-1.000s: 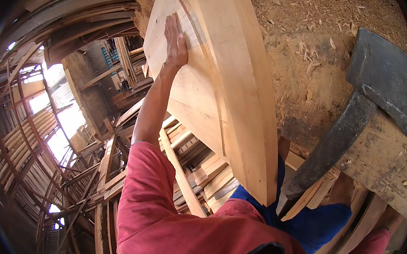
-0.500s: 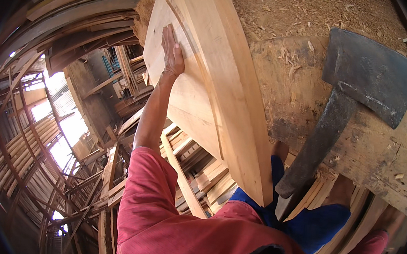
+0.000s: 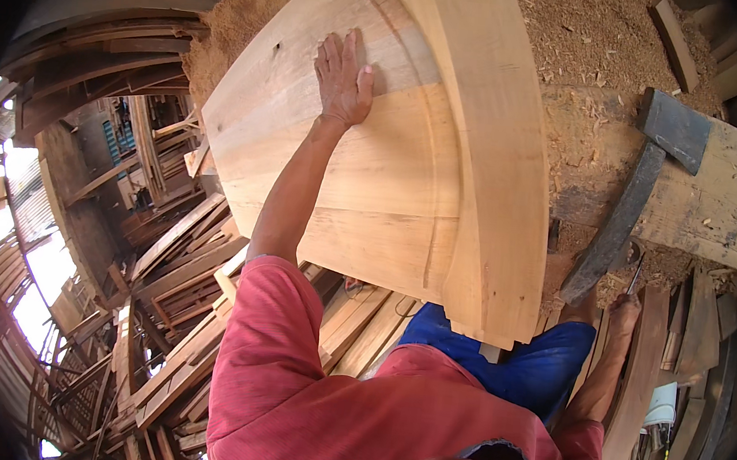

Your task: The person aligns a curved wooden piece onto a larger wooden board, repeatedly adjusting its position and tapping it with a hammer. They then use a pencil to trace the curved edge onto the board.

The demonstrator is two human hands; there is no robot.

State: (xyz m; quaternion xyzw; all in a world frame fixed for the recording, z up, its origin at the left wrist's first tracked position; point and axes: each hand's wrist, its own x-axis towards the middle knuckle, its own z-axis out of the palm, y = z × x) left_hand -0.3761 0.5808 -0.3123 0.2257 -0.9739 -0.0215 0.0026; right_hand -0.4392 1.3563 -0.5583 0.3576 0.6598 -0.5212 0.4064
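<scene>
My left hand (image 3: 343, 81) lies flat, fingers spread, on a pale wooden panel (image 3: 329, 177) made of joined boards. A thick curved wooden rail (image 3: 503, 163) runs along the panel's right side. At the right, my right hand (image 3: 623, 310) is closed around a thin metal tool (image 3: 638, 270); its tip points up and its handle is hidden in the fist. Just above that hand, a dark tool with a broad blocky head and curved handle (image 3: 623, 215) rests on a worn plank (image 3: 699, 209).
Sawdust and wood chips (image 3: 582, 38) cover the surface behind the rail. A short wooden offcut (image 3: 673, 45) lies at the far right. Stacked timber (image 3: 169, 268) fills the left side, and more boards (image 3: 641, 389) stand beside my legs. A pale blue-white object (image 3: 662, 405) sits among them.
The panel and rail now show broader and flatter, and my view has shifted. My right hand has come to the plank's near edge, where a thin metal tool shows in it.
</scene>
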